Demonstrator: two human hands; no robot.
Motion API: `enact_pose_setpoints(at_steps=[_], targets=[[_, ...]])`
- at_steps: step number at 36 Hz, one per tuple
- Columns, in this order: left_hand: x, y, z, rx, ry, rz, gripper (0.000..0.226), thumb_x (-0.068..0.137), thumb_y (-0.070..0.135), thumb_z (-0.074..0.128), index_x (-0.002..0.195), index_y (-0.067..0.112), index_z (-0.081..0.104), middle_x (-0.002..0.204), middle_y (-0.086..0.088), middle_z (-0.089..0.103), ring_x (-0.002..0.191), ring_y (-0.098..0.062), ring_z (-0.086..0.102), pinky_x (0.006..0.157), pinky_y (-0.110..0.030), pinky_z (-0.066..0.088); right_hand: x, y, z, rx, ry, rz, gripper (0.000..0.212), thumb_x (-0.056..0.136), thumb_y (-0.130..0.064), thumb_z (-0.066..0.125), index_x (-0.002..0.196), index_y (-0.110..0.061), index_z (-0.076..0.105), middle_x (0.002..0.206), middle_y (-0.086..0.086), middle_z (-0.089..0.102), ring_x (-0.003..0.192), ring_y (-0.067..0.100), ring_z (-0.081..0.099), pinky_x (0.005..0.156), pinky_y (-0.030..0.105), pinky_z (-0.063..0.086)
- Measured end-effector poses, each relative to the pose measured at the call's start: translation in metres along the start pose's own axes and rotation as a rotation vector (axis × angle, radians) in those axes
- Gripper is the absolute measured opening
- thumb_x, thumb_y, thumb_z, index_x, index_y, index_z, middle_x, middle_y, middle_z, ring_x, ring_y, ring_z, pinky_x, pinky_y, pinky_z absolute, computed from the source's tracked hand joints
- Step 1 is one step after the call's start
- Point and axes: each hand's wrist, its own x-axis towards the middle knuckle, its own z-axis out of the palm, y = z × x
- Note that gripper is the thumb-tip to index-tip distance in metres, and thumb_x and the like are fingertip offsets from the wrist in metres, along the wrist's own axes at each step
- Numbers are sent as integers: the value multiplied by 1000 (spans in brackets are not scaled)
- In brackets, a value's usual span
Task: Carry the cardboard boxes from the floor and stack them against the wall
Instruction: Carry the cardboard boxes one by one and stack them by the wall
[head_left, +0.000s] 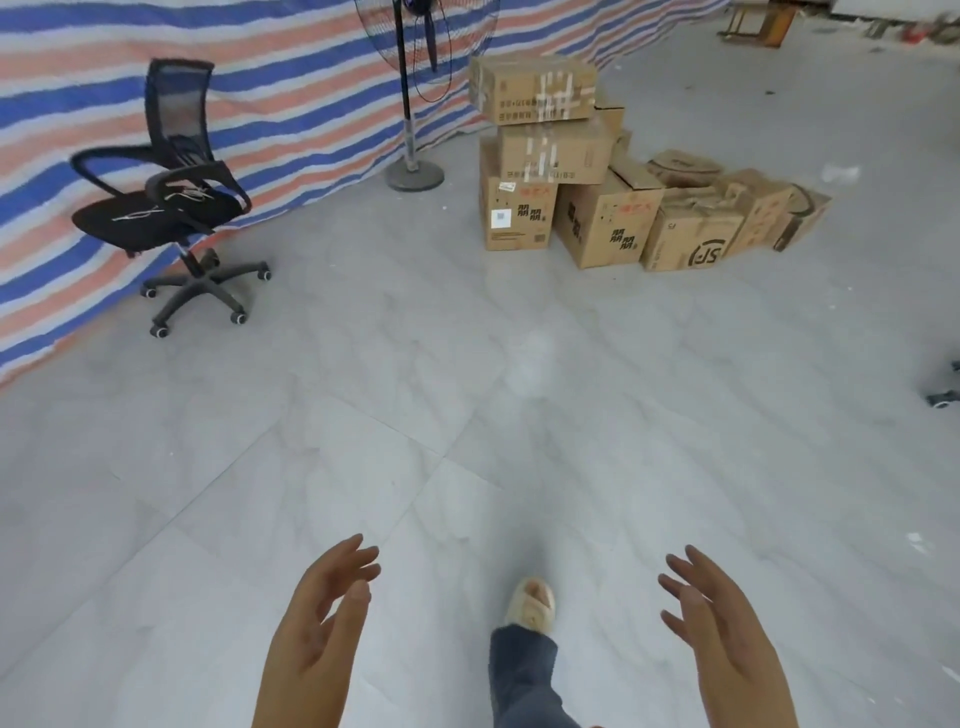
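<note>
Several brown cardboard boxes stand far ahead on the grey floor near the striped tarp wall (270, 104). A stack of boxes (550, 150) rises three high, its top box (532, 85) marked with white tape. To its right sit a large box (605, 221), a box with a black logo (691, 236) and more boxes (779, 208). My left hand (322, 618) and my right hand (722, 623) hang low in the foreground, palms facing each other, fingers relaxed, holding nothing. Both are far from the boxes.
A black office chair (171, 197) on casters stands at the left by the tarp. A pedestal fan (415, 171) stands left of the stack. My foot in a beige slipper (532, 603) steps forward. Another chair's caster (943, 397) pokes in at the right edge.
</note>
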Motion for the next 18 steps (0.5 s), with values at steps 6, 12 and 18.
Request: enact_pose_setpoints(at_steps=[6, 12, 18], targets=[[100, 7, 55, -35, 59, -3, 27, 74, 38, 55, 92, 55, 66, 106, 13, 70, 98, -6, 66, 89, -37, 49, 124, -27, 33, 11, -77, -18, 30, 94, -14, 50, 112, -37, 57, 110, -28, 64, 99, -1, 64, 86, 29, 52], [205, 37, 124, -39, 57, 19, 38, 75, 25, 49, 90, 55, 67, 104, 12, 70, 95, -6, 67, 88, -36, 50, 252, -70, 46, 35, -54, -102, 22, 92, -38, 51, 113, -35, 57, 110, -26, 65, 98, -1, 65, 86, 30, 51], [281, 46, 162, -47, 44, -14, 27, 69, 48, 56, 94, 50, 66, 105, 11, 70, 97, -7, 67, 87, -33, 51, 340, -74, 69, -14, -107, -63, 30, 94, -15, 49, 113, -37, 57, 111, -27, 64, 98, 0, 65, 86, 30, 51]])
